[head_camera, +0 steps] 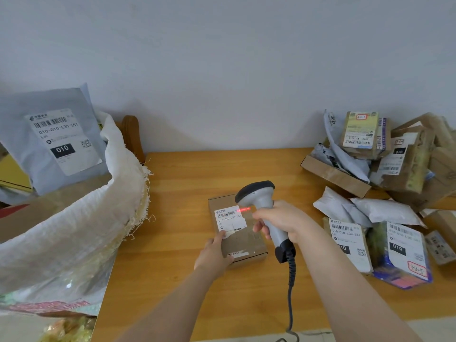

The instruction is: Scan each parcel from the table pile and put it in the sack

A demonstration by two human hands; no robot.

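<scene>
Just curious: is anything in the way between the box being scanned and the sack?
Nothing visible. Bare table lies between the box and the sack on the left; only the sack's raised rim must be cleared.

we read "010-010-l30-551" and a black-boxed "010" on the label of the grey mailer (63,141) in the sack (74,230). the same code stands on the small carton (232,219) and a pile parcel (346,239); its neighbour parcel (404,245) shows "010".
</scene>
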